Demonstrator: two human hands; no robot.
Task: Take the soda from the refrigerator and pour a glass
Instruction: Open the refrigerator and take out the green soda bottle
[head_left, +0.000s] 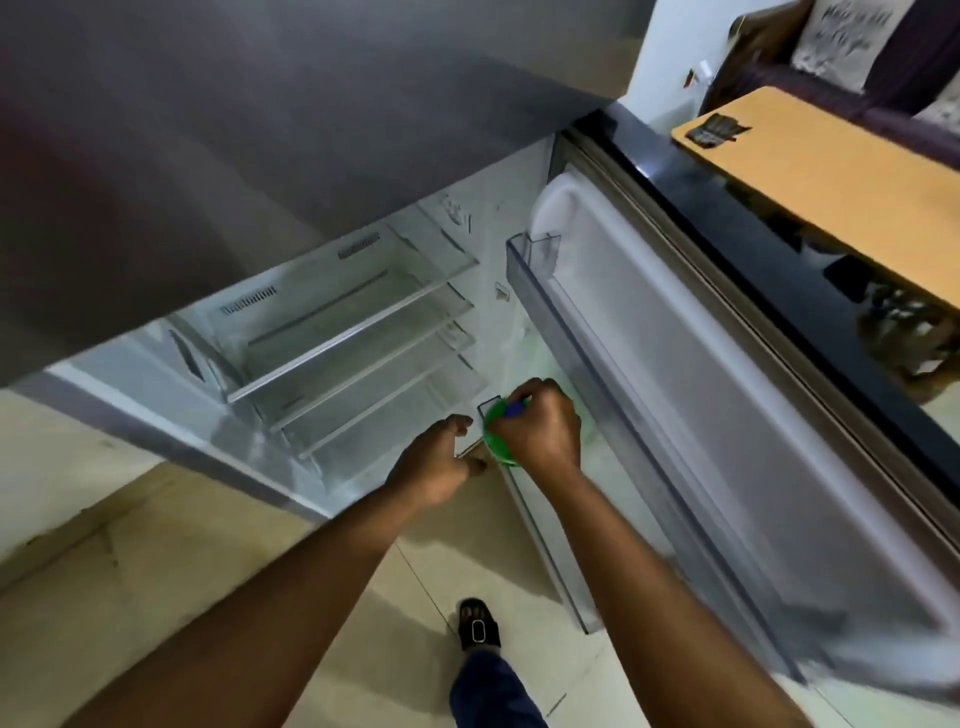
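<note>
The refrigerator (322, 332) stands open in front of me, with bare glass shelves inside. A green soda bottle (497, 441) with a blue cap stands in the lower bin of the open door (727, 415). My right hand (540, 428) is closed around the bottle's top, hiding most of the cap. My left hand (441, 462) hovers just left of the bottle, fingers apart and holding nothing. No glass is in view.
The door swings out to my right, carrying an upper door bin (535, 254). A tan board or tabletop (831, 176) sits beyond the door's edge. My foot in a black sandal (478, 623) stands on the pale tiled floor (156, 597).
</note>
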